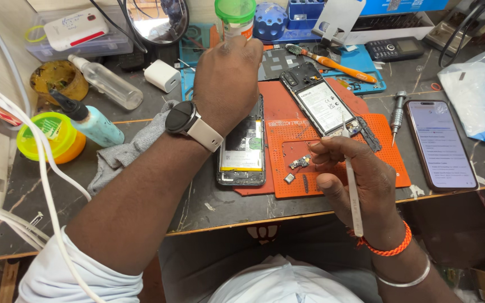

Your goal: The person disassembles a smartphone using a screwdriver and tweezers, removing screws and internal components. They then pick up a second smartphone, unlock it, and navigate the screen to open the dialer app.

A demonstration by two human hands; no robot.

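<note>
Hands of a seated person work over an orange repair mat (385,163) near the table's front edge. The left hand (225,78), a watch on its wrist, is closed around a small green-capped bottle (234,17) towards the table's back edge, above an opened phone (242,148) with its battery exposed. The right hand (355,174) pinches slim metal tweezers (355,196) beside a second opened phone (322,101), loose small parts (297,165) lying just in front of it. Such thin tweezers look light, stiff and slippery, best pinched mid-shaft; the bared phones appear fragile, safest held by their side edges. A screwdriver (397,115) and an intact smartphone (442,143) rest towards the right edge.
</note>
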